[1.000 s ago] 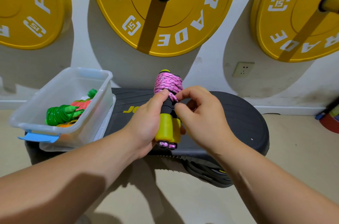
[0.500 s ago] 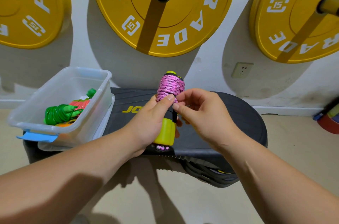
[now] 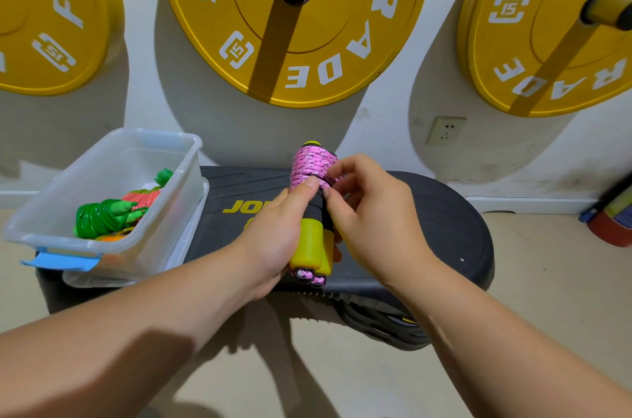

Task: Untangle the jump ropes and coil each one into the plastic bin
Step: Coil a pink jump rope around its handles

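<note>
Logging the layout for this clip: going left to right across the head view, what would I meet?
bin → left hand → pink rope → right hand → socket

Step platform (image 3: pixel 427 219) logo shows "JO", rest behind L hand (image 3: pixel 273 236). Yellow handles (image 3: pixel 307 243) mid part covered by L hand; pink rope (image 3: pixel 307 164) tail lost under R hand (image 3: pixel 372 215) fingers. Orange rope (image 3: pixel 114 237) mostly under green rope (image 3: pixel 99 217). Red obj (image 3: pixel 612 229) cut by frame edge
</note>
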